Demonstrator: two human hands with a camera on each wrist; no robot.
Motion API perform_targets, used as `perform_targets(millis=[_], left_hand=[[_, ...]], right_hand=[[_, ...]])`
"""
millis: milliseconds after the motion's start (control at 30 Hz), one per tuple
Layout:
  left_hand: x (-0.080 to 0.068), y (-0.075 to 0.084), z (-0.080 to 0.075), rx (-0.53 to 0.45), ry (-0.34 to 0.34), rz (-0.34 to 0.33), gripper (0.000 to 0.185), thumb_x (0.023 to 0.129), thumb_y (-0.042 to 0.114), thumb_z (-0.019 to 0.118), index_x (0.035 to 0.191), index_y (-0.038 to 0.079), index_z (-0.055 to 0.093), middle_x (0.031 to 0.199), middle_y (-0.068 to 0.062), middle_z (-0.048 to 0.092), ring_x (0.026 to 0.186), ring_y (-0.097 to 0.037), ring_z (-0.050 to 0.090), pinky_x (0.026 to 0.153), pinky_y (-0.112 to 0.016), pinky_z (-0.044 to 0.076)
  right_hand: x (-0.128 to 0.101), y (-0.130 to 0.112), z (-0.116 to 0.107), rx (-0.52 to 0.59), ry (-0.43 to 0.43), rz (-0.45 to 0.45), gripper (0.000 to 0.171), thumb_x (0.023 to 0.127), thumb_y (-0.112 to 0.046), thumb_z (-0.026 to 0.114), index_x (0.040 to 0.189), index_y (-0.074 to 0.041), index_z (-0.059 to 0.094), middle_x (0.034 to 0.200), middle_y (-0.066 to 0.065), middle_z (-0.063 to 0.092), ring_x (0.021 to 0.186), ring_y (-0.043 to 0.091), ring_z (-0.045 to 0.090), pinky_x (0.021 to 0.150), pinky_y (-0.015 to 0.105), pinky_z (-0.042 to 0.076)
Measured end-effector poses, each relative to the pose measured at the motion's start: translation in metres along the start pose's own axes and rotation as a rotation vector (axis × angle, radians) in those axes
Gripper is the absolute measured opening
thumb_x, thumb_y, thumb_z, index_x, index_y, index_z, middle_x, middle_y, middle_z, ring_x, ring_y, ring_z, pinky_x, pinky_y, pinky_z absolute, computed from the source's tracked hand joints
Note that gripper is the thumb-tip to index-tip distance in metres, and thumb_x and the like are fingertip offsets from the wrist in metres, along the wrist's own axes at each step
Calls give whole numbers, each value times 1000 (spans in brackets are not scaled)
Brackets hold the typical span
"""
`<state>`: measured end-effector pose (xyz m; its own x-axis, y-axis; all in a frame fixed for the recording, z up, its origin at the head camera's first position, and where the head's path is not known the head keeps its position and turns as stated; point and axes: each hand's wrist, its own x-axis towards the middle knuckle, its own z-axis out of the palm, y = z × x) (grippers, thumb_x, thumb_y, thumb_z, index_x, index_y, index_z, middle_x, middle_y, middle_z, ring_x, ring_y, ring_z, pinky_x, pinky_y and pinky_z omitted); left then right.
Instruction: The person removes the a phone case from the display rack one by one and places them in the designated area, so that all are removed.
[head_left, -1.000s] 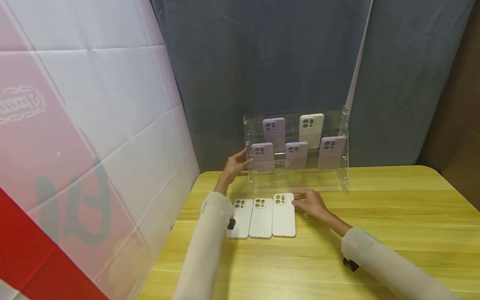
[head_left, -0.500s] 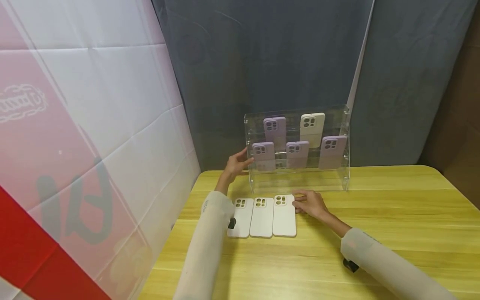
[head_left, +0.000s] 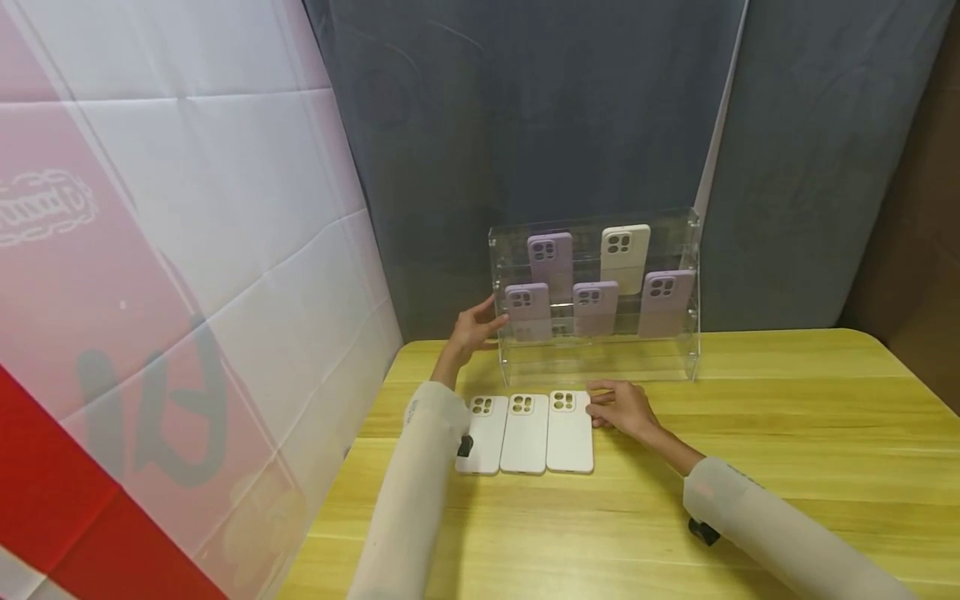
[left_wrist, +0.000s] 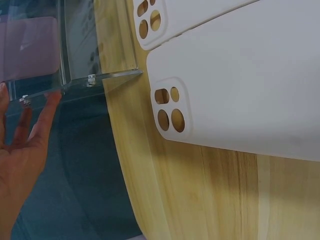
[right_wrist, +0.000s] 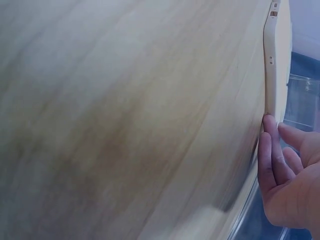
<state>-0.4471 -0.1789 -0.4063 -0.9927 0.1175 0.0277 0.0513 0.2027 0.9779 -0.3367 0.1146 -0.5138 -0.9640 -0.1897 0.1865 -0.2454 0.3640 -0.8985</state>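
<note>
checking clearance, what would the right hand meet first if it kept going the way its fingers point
The right hand points left; its fingertips already seem to touch the side edge of the nearest flat white phone case on the wooden table, so that comes first.

Yellow wood table [head_left: 787,433]; 3 white phone cases [head_left: 525,433] flat in row; clear acrylic rack [head_left: 675,358] behind

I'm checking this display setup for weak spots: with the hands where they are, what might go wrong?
The right hand touches only the side edge of the rightmost white case, so the case may slide into its neighbour rather than lift. The left hand rests with straight fingers on the clear acrylic rack; a push might shift it and tip the leaning purple cases.
</note>
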Motion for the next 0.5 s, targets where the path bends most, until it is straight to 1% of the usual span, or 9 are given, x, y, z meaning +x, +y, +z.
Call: perform_targets(millis=[267, 500], left_hand=[[-2, 1, 0, -11, -9, 2, 68, 100, 18, 72, 161, 23, 40, 152, -20, 53, 135, -38, 56, 103, -60, 56], [-2, 1, 0, 3, -5, -4, 68, 101, 20, 71, 161, 24, 40, 153, -19, 52, 136, -37, 56, 103, -58, 57]], right_hand=[[-1, -1, 0, 8, 6, 9, 41, 89, 9, 74, 129, 12, 65, 107, 31, 73, 66, 29, 76, 57, 31, 66], [-1, 1, 2, 9, 9, -12, 39, 88, 9, 75, 126, 12, 66, 108, 32, 73, 68, 29, 77, 57, 31, 66]])
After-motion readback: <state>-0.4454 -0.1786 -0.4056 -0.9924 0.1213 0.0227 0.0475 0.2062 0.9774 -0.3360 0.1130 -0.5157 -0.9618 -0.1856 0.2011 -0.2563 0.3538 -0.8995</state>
